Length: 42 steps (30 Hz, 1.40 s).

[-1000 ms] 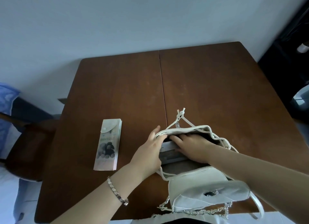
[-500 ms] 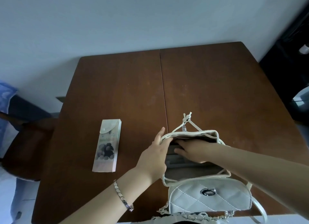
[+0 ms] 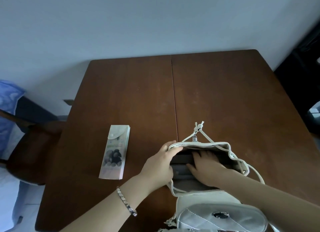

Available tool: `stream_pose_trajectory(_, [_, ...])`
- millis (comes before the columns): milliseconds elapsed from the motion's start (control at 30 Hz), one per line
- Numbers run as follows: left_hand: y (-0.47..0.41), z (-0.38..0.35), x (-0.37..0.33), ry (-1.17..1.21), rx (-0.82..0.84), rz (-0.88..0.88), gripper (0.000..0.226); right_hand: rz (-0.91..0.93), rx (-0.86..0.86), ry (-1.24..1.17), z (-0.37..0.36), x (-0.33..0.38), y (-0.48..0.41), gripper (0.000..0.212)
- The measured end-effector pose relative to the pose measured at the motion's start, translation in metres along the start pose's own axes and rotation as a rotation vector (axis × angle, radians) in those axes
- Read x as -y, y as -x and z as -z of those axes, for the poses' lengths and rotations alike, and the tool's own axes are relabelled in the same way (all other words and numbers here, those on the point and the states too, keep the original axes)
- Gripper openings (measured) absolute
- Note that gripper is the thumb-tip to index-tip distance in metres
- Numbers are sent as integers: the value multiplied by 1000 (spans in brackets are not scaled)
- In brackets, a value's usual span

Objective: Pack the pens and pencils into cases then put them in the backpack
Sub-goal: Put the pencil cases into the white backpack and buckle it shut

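A white quilted backpack (image 3: 216,216) lies at the table's near right edge with its drawstring mouth (image 3: 204,144) held wide. My left hand (image 3: 161,164) grips the mouth's left rim, thumb over the edge. My right hand (image 3: 206,167) reaches inside with fingers straight, pressing flat on a grey pencil case (image 3: 180,173) that sits in the bag. A second, pale printed pencil case (image 3: 115,153) with a snap flap lies shut on the table to the left of my hands.
The brown wooden table (image 3: 225,97) has a seam down its middle. A dark chair (image 3: 29,148) stands at the left edge, with blue fabric (image 3: 7,100) behind it. Dark furniture stands at the far right.
My right hand has pushed deeper into the backpack and flattened on the grey case. The bag's mouth has opened wider. The printed case has not moved.
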<state>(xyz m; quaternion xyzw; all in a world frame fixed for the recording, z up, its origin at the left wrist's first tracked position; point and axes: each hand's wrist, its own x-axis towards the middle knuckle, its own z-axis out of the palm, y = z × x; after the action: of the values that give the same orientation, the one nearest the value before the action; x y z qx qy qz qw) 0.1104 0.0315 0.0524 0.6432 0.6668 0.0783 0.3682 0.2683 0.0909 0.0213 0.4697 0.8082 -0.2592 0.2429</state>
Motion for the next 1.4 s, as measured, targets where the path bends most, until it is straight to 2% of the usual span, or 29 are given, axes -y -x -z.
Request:
stream_pose_trajectory(67, [4,4,9,218,-50,-41,62,13,-68,-82,11,0,16,51])
stream_pose_trajectory(133, [10,9,20,520,-206,-51,46,40,-162,-246,28,0,28,34])
stream_pose_trajectory(167, [12,11,26,644,-314,1,39,27,-189,-324,36,-1,32,28])
stream_pose_trajectory(200, [12,8,42,659,-420,108,34,5,-199,-393,43,-2,33,28])
stream_pose_trajectory(233, [9,6,59,528,-502,251,35,-16,-187,-442,48,-3,32,29])
stream_pose_trajectory(267, [5,5,78,264,-517,424,46,-29,-161,-475,52,-3,30,30])
stream_pose_trajectory(333, [3,0,116,-144,-410,716,80,-25,-108,-526,56,-1,26,30])
stream_pose_trajectory(400, [8,-2,139,-134,-336,896,98,-11,-84,-563,57,2,24,30])
stream_pose_trajectory(533, [13,3,145,78,-371,973,83,7,-84,-563,56,4,23,30])
stream_pose_trajectory(600, [12,17,132,146,-397,911,78,13,-69,-648,58,1,24,27])
stream_pose_trajectory(700, [20,45,95,213,-420,605,64,-50,-8,-1011,65,-3,27,25])
stream_pose_trajectory(800, [37,83,45,-29,-373,270,76,-183,12,-1360,72,-18,32,38])
stream_pose_trajectory(867, [47,103,10,-163,-241,114,86,-242,21,-1449,75,-30,37,49])
stream_pose_trajectory(967, [45,105,-31,-365,2,-8,94,-222,8,-1289,79,-35,47,46])
stream_pose_trajectory(1033, [37,94,-47,-442,62,-68,96,-179,-127,-1025,78,-37,53,35])
stream_pose_trajectory(1100, [32,88,-56,-424,75,-79,91,-154,-242,-885,75,-42,57,26])
stream_pose_trajectory(1267, [37,82,-71,-475,185,-114,61,-72,-170,-1069,72,-46,61,24])
stream_pose_trajectory(1400, [25,67,-74,-459,158,-70,58,-20,-212,-851,65,-50,60,21])
